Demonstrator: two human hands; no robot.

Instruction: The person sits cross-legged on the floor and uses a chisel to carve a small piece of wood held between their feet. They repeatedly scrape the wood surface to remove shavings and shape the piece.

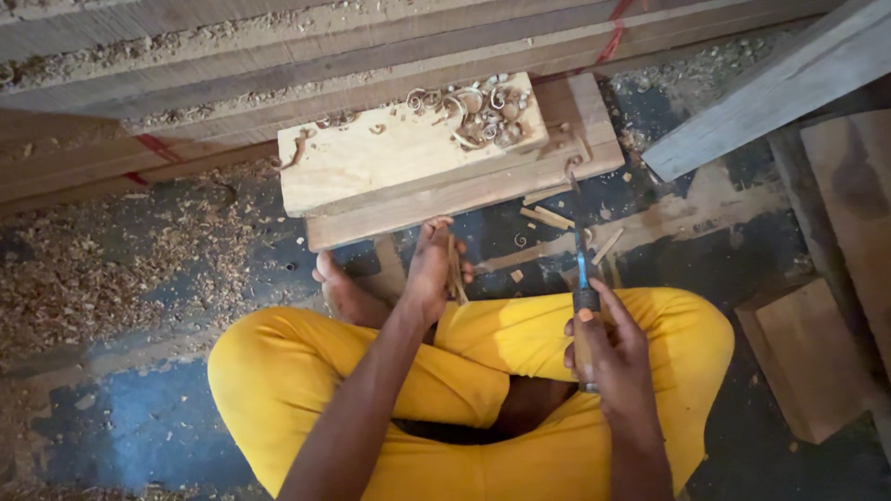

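- Nearest to me, two legs in bright yellow trousers are folded cross-legged on a dark floor; I see one bare foot poking out to the left.
- My right hand is wrapped closed around the handle of one chisel with a blue steel blade, blade pointing away from me, tip down near the floor.
- My left hand reaches forward, fingers curled to pinch one thin pale wooden stick, held upright just below the edge of the boards.
- Between the hands and the boards I count about four small split wood slivers lying loose on the floor, so I judge some splitting is already done.
- Just beyond sit two flat pale wooden boards, stacked, the upper one shorter. One heap of curled wood shavings rests on its far right corner, another sign of earlier cutting.
- The stick in hand looks uncut at present; shaping it seems to remain.
- Farthest off, long stacked timber planks run across, dusted with sawdust, with one red strap among them.
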